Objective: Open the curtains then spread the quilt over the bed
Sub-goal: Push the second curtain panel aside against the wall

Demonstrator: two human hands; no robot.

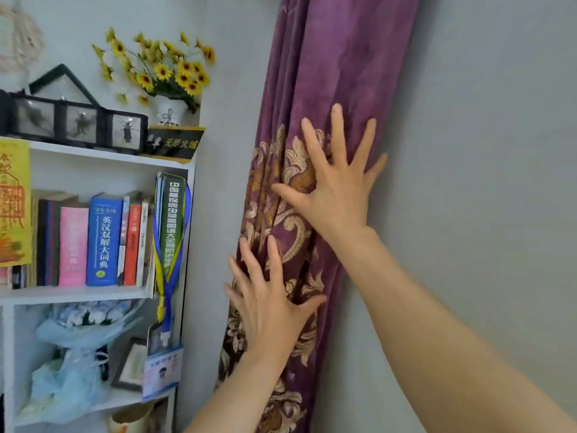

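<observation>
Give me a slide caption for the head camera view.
Both open hands, left and right, press the bunched purple curtain beside a bookshelf.

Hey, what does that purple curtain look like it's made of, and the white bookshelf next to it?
The purple curtain looks like a heavy velvet-type fabric: soft mottled sheen, deep folds, with raised gold and cream floral embroidery lower down. Both hands press flat on it. The white bookshelf looks like painted or laminated board, smooth and matte with square edges; solid wood or composite cannot be told.

The curtain (pixel 327 89) runs out of frame above and below both hands, and its folds beneath the right hand (pixel 338 195) and left hand (pixel 268 310) are covered (palms unseen).
</observation>
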